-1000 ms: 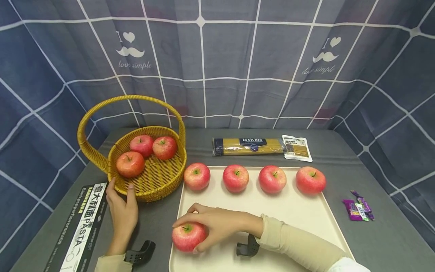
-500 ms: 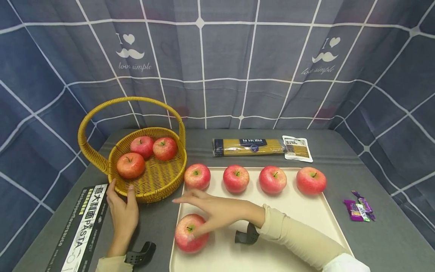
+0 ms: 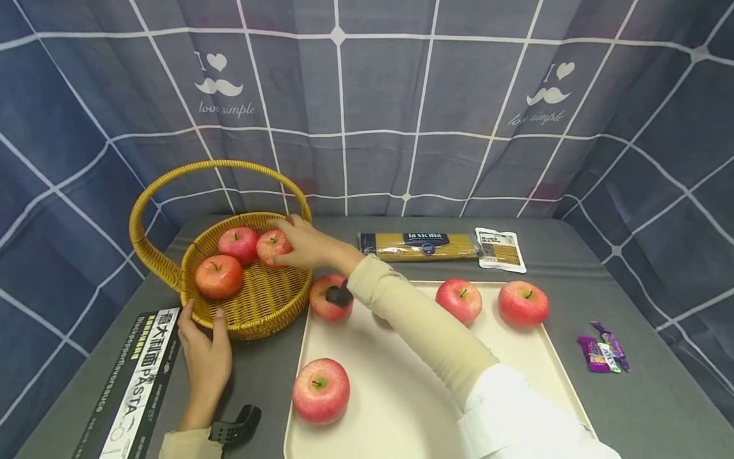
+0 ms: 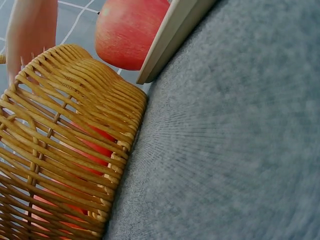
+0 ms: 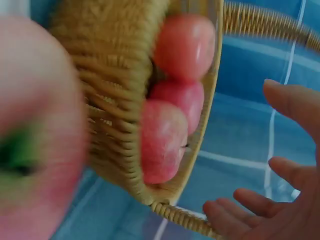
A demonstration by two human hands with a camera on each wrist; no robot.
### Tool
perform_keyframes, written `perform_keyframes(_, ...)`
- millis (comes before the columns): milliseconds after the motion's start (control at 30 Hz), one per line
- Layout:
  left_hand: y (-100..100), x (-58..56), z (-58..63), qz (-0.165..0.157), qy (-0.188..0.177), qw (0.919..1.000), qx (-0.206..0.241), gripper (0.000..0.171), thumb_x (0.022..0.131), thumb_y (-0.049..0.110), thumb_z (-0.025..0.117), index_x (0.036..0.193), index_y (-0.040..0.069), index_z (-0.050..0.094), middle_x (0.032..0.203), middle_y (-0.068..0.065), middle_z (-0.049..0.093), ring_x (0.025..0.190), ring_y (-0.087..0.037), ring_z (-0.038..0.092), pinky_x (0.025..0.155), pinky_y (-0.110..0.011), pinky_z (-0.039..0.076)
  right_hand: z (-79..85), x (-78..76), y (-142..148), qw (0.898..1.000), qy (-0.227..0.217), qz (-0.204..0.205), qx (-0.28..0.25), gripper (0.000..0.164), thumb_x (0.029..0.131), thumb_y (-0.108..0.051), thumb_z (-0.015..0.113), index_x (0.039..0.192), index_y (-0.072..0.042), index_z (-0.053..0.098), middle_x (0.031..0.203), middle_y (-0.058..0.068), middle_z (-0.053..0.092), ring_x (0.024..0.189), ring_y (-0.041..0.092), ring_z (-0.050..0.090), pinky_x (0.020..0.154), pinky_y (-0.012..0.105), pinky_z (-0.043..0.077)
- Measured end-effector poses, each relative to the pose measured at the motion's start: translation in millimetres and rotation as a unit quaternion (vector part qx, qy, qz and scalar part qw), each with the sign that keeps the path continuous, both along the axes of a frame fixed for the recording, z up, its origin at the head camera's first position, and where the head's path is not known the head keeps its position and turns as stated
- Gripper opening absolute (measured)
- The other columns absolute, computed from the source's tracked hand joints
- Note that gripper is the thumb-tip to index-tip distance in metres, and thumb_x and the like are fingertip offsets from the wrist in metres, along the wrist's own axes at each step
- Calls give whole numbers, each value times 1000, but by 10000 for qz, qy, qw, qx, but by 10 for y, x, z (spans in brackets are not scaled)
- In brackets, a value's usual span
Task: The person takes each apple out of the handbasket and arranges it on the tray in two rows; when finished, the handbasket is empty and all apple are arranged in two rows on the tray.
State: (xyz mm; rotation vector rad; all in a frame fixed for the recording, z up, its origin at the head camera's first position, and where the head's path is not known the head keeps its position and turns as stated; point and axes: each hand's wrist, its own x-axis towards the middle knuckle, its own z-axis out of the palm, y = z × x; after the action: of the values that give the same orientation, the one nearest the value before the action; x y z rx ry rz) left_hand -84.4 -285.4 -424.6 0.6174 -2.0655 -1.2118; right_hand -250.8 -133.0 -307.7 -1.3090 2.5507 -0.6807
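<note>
Grey surface (image 3: 671, 395), gridded curtain (image 3: 378, 166) behind. Wicker basket (image 3: 281, 326) of three apples (image 3: 219, 278), far left corner: left grip (image 3: 208, 360), fingers relaxed, touching its near side; right grip (image 3: 309, 245) spread above.

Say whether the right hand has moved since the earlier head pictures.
Yes. Against the tray, the right hand has moved forward and slightly left, from the nearest apple to over the basket.

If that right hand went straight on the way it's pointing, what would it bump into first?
Most likely the rightmost apple in the yellow basket, though depth is unclear, and the right hand might pass above it.
</note>
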Motion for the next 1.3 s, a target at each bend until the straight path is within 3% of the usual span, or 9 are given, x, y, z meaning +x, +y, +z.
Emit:
perform_keyframes(133,4,-7,-7,6,37,10000,20,55,92,24,45,140,10,23,139,-26,27,130,-44,25,105,-55,18,43,-173,-242,9985,-328,-429,-88,72,86,-37,57,144,-15,20,146,11,28,138,22,23,108,35,29)
perform_keyframes(233,0,-7,-9,8,76,10000,-5,54,92,24,45,139,10,24,138,-26,27,130,-44,25,105,-55,18,18,-199,-371,9942,-656,-814,-255,73,84,-37,58,143,-16,22,145,10,29,136,22,27,106,34,32)
perform_keyframes(367,-13,7,-4,9,25,10000,-56,55,91,25,46,139,10,24,138,-26,27,129,-45,25,105,-55,18,-163,-189,-463,9827,-1237,-1239,-613,78,82,-39,61,144,-16,20,146,9,26,135,23,29,105,36,33)
perform_keyframes(467,-19,20,5,-26,-53,9999,-87,55,92,25,46,140,10,23,138,-26,27,129,-45,25,104,-56,19,-340,-183,-488,9788,-1393,-1294,-768,86,80,-40,63,146,-15,14,151,9,17,140,24,14,110,38,25)
perform_keyframes(633,-20,21,31,-71,-37,9999,-91,56,92,24,45,141,10,22,139,-26,26,130,-45,24,104,-57,18,-451,-155,-505,9856,-1235,-1020,-541,96,77,-42,66,146,-11,8,153,8,10,142,26,2,114,39,15)
perform_keyframes(800,-20,19,21,-65,19,10000,-70,56,92,23,46,140,9,22,138,-28,26,128,-48,25,103,-58,19,-504,-130,-493,9914,-979,-758,-420,100,70,-41,74,145,-12,15,148,7,22,137,21,23,109,32,27)
perform_keyframes(967,-6,-1,17,-74,-2,10000,-65,56,92,24,46,140,9,22,137,-28,27,128,-48,26,103,-58,19,-550,-126,-465,9896,-1272,-79,-664,98,67,-26,79,144,-10,20,137,9,39,122,16,41,101,23,35)
perform_keyframes(1167,2,4,29,-31,-38,10000,-33,56,92,25,46,140,10,22,138,-27,26,128,-47,25,104,-57,19,-531,-71,-429,9886,-1406,162,-522,94,67,-19,78,143,-21,23,144,5,30,136,18,23,103,27,33)
perform_keyframes(1300,-1,16,31,-13,-48,10000,-23,55,92,25,46,140,10,23,137,-27,26,129,-47,25,103,-57,19,-484,-38,-386,9925,-1021,245,-629,83,70,-26,77,140,-26,33,140,5,33,131,19,30,101,27,35)
